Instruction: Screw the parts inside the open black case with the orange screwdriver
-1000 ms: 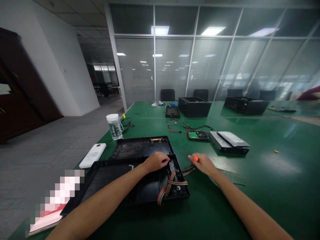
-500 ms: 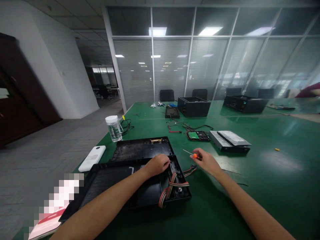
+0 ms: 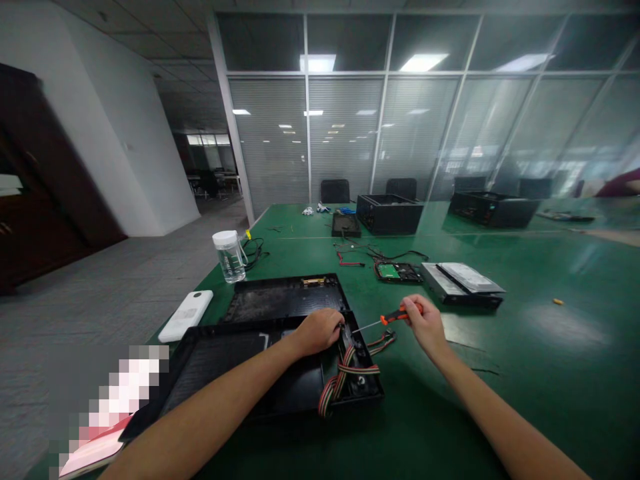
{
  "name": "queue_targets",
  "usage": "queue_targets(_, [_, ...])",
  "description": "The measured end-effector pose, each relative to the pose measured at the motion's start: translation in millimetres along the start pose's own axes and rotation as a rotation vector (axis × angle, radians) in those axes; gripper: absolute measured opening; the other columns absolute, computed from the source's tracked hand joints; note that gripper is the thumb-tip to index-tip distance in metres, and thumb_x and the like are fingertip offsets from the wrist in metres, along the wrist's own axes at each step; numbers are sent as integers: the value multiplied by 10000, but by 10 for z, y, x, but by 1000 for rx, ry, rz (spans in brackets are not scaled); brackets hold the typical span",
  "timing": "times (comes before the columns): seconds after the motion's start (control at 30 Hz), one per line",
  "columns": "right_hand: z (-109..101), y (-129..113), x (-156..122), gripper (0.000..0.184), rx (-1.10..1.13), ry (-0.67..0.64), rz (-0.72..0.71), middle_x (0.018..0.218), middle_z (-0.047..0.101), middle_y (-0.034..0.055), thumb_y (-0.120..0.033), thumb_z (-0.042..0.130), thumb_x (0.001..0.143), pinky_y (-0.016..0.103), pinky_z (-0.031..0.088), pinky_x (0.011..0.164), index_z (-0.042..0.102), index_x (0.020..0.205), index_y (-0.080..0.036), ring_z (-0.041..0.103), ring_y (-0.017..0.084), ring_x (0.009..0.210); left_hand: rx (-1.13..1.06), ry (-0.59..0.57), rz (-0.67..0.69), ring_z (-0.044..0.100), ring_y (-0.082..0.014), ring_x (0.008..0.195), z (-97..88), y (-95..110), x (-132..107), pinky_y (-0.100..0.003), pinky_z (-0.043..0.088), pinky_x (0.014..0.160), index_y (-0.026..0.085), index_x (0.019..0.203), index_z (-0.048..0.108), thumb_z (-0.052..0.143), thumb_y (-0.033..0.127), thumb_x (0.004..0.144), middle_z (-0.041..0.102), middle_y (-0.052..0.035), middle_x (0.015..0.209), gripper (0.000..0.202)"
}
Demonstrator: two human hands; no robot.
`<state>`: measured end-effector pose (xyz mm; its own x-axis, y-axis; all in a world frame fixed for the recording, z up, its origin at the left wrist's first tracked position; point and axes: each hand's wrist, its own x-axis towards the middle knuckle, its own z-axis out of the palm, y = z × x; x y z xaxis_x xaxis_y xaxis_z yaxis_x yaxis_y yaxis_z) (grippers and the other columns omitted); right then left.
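Note:
My right hand (image 3: 425, 323) is closed around the orange and black handle of a screwdriver (image 3: 393, 317). Its thin shaft points left, with the tip at the right end of a shallow black plastic casing (image 3: 225, 360). At that same end rests my left hand (image 3: 320, 331), fingers pinched together beside a dark strip; whatever they grip is hidden. A striped ribbon cable (image 3: 345, 368) loops over the casing's right side, just below the left hand. Behind the casing lies another flat black panel (image 3: 285, 298) with a brass-coloured piece on its far edge.
On the green table (image 3: 550, 373) are a clear bottle (image 3: 231, 261), a white slab-shaped device (image 3: 186, 316), a green circuit board unit (image 3: 395, 271), a silver drive box (image 3: 463, 285) and loose cables. Black computer cases (image 3: 390, 215) stand farther back. A person's sleeve (image 3: 620, 185) shows far right.
My right hand has turned the screwdriver and brought its tip down to the casing's right end, the handle now held from behind. My left hand has stayed nearly still.

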<state>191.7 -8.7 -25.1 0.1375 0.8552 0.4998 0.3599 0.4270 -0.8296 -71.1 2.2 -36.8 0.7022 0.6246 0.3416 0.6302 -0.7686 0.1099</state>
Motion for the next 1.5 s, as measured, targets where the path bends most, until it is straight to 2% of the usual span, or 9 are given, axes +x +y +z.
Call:
queue_targets(0.13, [72, 8, -65, 320, -124, 27, -90, 568, 467, -28, -450, 410, 852, 230, 357, 505, 534, 727, -183, 450, 119, 529, -39, 6, -30, 521, -165, 854, -10, 8, 6, -272, 416, 795, 169, 1016, 501, 470, 148, 805, 579, -38, 917, 214])
queue_targets(0.43, [104, 1, -109, 292, -303, -119, -205, 692, 564, 14, -406, 349, 885, 246, 396, 611, 534, 821, -189, 524, 143, 623, -3, -24, -19, 505, -169, 881, -12, 27, -10, -285, 408, 827, 160, 951, 514, 429, 154, 851, 570, -51, 936, 132])
queue_targets(0.8, [72, 2, -107, 297, -424, -137, -302, 710, 587, 24, -399, 342, 893, 240, 386, 613, 538, 825, -186, 545, 142, 629, 4, -26, -28, 507, -172, 887, -14, 47, -6, -293, 409, 831, 156, 941, 521, 433, 141, 837, 575, -56, 930, 137])
queue_targets(0.9, [68, -251, -76, 335, -569, -201, -405, 670, 597, 28, -420, 339, 894, 236, 365, 598, 555, 803, -181, 553, 142, 611, 17, -30, -40, 509, -172, 870, -19, 63, -8, -290, 414, 813, 161, 932, 523, 422, 142, 844, 577, -52, 919, 136])
queue_targets(1.0, [108, -703, 23, 382, -819, -350, -488, 669, 621, 40, -455, 320, 895, 248, 336, 578, 568, 787, -185, 576, 161, 622, 38, -38, -56, 508, -176, 876, -26, 83, -14, -294, 414, 812, 165, 936, 519, 426, 157, 852, 574, -51, 925, 126])
queue_targets(1.17, [259, -1348, 323, 330, -1121, -626, -470, 742, 661, 79, -355, 303, 892, 256, 321, 569, 579, 893, -174, 605, 194, 667, 98, -52, -82, 506, -187, 867, -28, 98, -17, -304, 414, 799, 163, 927, 505, 431, 185, 861, 568, -56, 912, 101])
queue_targets(1.27, [371, -1476, 496, 353, -1076, -787, -458, 833, 673, 82, -373, 281, 902, 260, 352, 609, 564, 1003, -186, 621, 203, 747, 113, -57, -93, 506, -187, 852, -29, 92, -23, -305, 413, 785, 166, 910, 497, 430, 185, 860, 565, -53, 903, 86])
queue_targets(1.4, [482, -1513, 593, 558, -1220, -733, -402, 863, 667, 165, -500, 188, 902, 322, 383, 661, 613, 875, -140, 620, 278, 833, 89, -53, -84, 507, -184, 854, -37, 80, -36, -302, 411, 786, 172, 918, 490, 418, 175, 862, 564, -50, 908, 91])
queue_targets(1.5, [515, -1543, 589, 483, -1142, -793, -414, 902, 670, 144, -486, 257, 894, 301, 396, 656, 572, 1017, -140, 628, 243, 807, 84, -45, -78, 508, -187, 849, -46, 81, -41, -306, 410, 791, 171, 914, 487, 423, 178, 860, 565, -50, 898, 84])
